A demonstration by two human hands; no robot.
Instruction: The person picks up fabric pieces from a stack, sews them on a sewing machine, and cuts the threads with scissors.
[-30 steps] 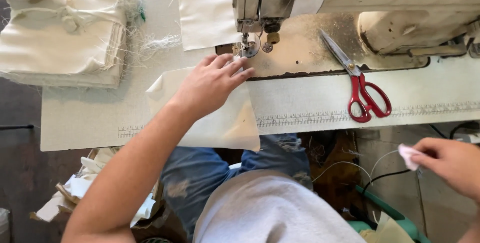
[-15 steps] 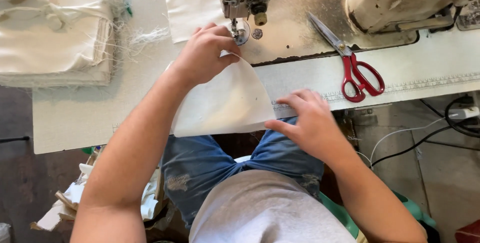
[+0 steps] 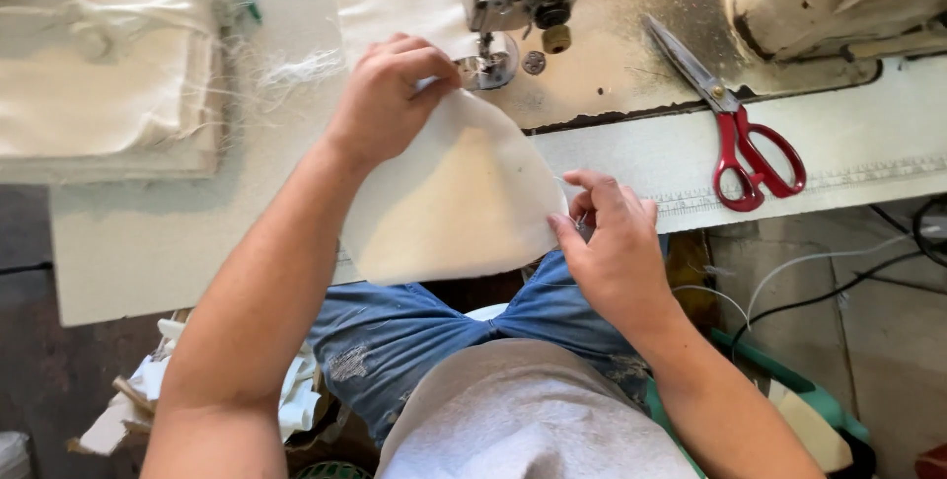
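Two hands held one cream fabric piece [image 3: 449, 203] at the counter's [image 3: 148, 232] front edge, its lower part hanging past that edge over the lap. The left hand [image 3: 390, 94] was clenched on the cloth's top corner, right beside the sewing machine's presser foot [image 3: 485, 57]. The right hand [image 3: 612, 242] pinched the cloth's right edge between thumb and fingers. Red-handled scissors [image 3: 735, 134] lay well apart, toward the counter's right side.

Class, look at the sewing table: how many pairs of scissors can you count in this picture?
1. A single pair of scissors with red handles lies on the sewing machine bed, right of the needle and apart from both hands. Others may lie outside the view.
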